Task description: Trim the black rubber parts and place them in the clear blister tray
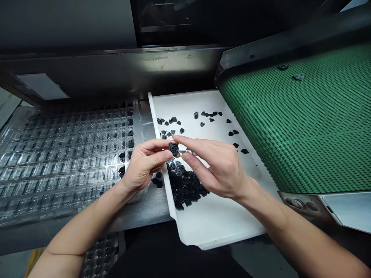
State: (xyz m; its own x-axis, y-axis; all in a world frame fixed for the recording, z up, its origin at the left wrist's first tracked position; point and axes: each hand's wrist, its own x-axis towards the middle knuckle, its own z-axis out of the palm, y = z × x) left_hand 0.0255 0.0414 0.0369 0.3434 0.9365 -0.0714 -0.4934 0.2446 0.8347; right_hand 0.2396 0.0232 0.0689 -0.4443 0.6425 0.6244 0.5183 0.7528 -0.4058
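Note:
My left hand [145, 164] and my right hand [216, 166] meet over the left wall of a white tray [217, 220]. Between their fingertips is one small black part [173, 148], pinched by the left thumb and forefinger and touched by the right forefinger and thumb. Just below the hands lies a heap of several black parts [185, 185] in the tray. More loose black parts [207, 115] are scattered toward the tray's far end.
A clear plastic blister tray [58, 154] with many small pockets lies at the left; a few pockets on its right side hold black parts. A green conveyor belt [304, 123] slopes down at the right, carrying two parts near its top. Dark machine housing spans the back.

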